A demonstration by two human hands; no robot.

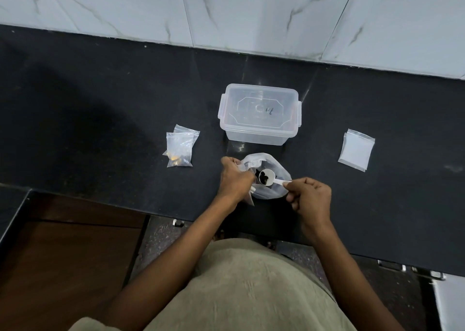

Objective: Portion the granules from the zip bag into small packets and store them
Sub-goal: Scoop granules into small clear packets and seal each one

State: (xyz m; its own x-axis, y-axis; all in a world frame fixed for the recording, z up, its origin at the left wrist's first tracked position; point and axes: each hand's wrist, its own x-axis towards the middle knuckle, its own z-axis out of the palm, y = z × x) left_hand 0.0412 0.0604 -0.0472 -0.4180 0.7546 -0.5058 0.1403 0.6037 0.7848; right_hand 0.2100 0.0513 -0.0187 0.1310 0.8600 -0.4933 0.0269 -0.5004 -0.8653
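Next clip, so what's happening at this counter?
A person is portioning dark granules at a black counter. The left hand grips the zip bag at its mouth, while the right hand pinches a white scoop holding granules over the opening. Two filled packets lie to the left, a stack of empty packets to the right, and a lidded clear box sits behind the bag.

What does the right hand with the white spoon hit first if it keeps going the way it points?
Likely the left hand: the right hand aims its white plastic spoon leftward over the clear zip bag; depth unclear.
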